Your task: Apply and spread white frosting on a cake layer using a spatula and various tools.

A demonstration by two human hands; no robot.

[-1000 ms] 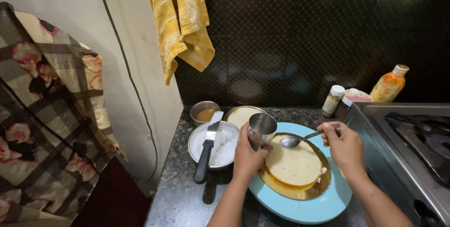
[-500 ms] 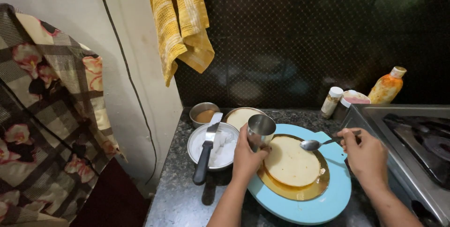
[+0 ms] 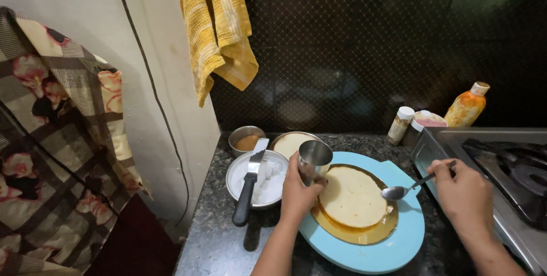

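As the right hand (image 3: 462, 195) draws its pinched spoon (image 3: 405, 189) back off the cake layer (image 3: 352, 196) on the blue plate (image 3: 393, 247), the left hand (image 3: 297, 191) stays wrapped around a steel cup (image 3: 314, 159) at the layer's edge.

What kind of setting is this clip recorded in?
Most likely a home kitchen: a gas stove beside a dark stone counter, a yellow towel hanging above, and a cake layer on a blue board.
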